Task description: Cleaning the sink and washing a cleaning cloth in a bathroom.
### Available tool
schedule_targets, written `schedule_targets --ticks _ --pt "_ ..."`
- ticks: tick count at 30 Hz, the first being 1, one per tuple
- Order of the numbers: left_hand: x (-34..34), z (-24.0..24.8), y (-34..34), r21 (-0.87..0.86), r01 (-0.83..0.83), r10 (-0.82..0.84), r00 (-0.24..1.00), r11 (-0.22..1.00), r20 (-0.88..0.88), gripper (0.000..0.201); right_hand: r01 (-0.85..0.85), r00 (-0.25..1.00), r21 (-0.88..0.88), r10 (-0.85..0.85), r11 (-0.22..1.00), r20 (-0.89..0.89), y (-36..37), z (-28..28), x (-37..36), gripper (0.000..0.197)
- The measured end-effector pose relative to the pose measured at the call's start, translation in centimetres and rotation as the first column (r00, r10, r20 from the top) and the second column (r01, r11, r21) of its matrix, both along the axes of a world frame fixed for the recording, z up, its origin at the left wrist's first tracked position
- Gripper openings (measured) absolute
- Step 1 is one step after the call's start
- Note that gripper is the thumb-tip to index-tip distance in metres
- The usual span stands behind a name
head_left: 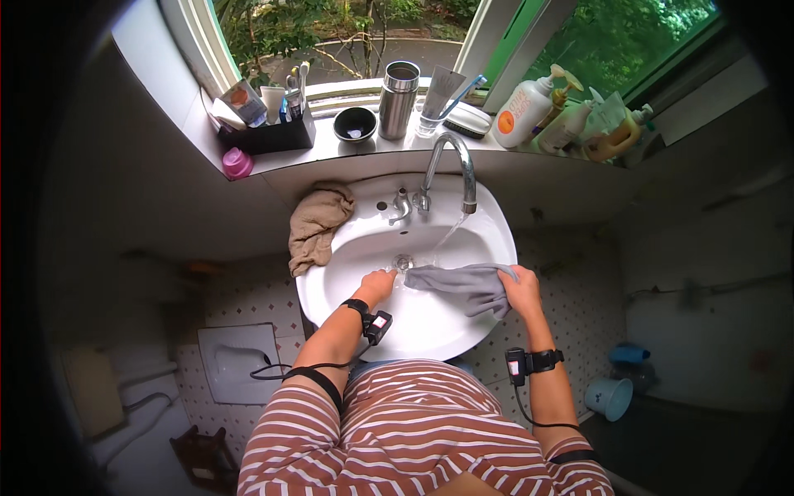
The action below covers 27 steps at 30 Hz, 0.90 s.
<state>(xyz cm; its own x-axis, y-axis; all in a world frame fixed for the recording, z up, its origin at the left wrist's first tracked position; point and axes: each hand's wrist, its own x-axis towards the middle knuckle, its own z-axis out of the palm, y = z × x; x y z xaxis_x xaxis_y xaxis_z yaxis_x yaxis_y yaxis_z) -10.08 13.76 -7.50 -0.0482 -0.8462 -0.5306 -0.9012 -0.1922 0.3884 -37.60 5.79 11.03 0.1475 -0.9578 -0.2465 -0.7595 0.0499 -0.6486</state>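
- The right hand (523,291) grips one end of a grey cloth (463,281) near the basin's right rim.
- The left hand (376,286) is low in the bowl, fingers curled, just beside the cloth's other end; I can't tell whether it has hold of anything.
- Between them the cloth stretches across the white washbasin (397,322), loosely gathered, its lower folds drooping near the right hand.
- Behind the left hand is the metal drain (403,262); a thin stream of water (451,235) slants into the bowl from the gooseneck faucet (469,165).
- I'd judge the rinsing to be under way: the water is on and the cloth is in the basin. Left to do, it seems, are wringing it out and shutting off the tap; how clean or soaked it is, I can't tell.
- A brown towel (318,223) slumps over the basin's left rim, out of either hand's grasp.
- Past the faucet, on the sill, stand a steel tumbler (397,107) and a white pump bottle (523,112).
- Down on the floor, a squat toilet (236,368) lies to the left, and a pale blue bucket (616,398) stands to the right.
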Motion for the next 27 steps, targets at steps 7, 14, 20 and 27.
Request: schedule_targets --ticks 7,14,20,27 --pt "0.1 -3.6 -3.5 0.044 0.024 -0.026 0.998 0.999 0.059 0.041 0.084 0.976 -0.041 -0.074 0.996 0.203 1.4 -0.6 -0.2 0.021" --pt "-0.8 -3.5 -5.5 0.165 0.005 -0.018 0.997 0.986 0.074 0.040 0.073 0.971 0.096 -0.093 0.993 0.218 2.1 -2.9 1.5 0.022" --pt "0.5 -5.2 -5.2 0.123 -0.014 0.016 1.000 0.992 -0.017 0.035 -0.018 0.931 0.296 -0.092 0.955 0.355 0.7 -5.5 4.3 0.028" --pt "-0.5 1.3 -4.9 -0.211 -0.335 0.182 0.830 0.918 -0.526 0.037 -0.042 0.821 0.630 -0.333 0.776 0.464 -2.2 -6.9 6.6 0.033"
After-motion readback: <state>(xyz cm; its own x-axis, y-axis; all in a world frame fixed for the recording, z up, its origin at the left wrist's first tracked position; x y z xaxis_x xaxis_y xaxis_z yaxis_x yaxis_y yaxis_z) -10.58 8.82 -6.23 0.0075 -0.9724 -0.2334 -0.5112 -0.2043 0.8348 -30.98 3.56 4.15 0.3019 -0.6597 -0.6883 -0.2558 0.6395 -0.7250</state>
